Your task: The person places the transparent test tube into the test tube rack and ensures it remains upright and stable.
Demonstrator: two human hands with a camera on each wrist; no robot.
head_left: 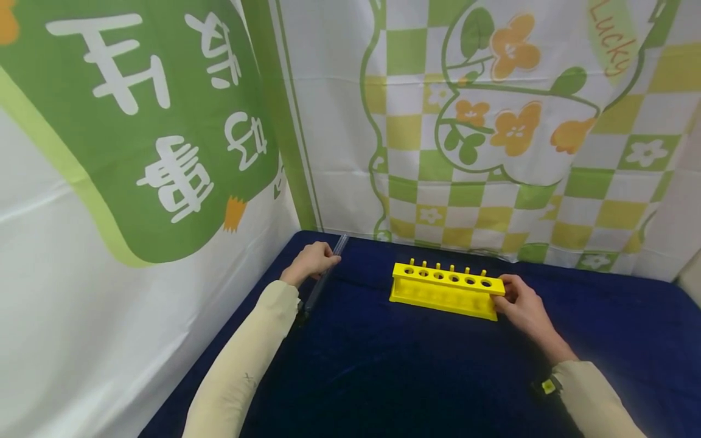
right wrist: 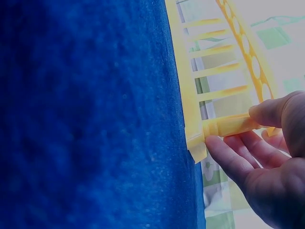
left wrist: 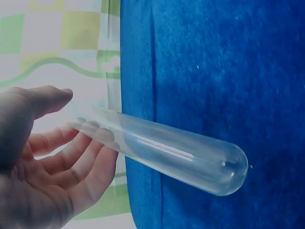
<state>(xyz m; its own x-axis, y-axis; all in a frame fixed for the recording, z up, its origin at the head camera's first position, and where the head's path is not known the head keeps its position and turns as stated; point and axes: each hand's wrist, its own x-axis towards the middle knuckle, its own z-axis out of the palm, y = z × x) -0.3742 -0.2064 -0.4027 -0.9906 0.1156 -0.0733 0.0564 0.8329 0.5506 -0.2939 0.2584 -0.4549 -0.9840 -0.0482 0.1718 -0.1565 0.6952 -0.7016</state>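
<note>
A clear test tube with a rounded end runs slantwise at my left hand near the table's left edge. The fingers curl against the tube towards its far part, which fades into the bright background, with the thumb on its other side. A yellow test tube rack stands upright on the dark blue table, its row of holes on top and short pegs behind. At its right end my right hand grips the end post, thumb and fingers on either side, as the right wrist view shows. No tubes show in the rack.
The table is covered in dark blue cloth. A printed curtain hangs behind its back edge, and another white and green curtain hangs along the left side, close to the left arm.
</note>
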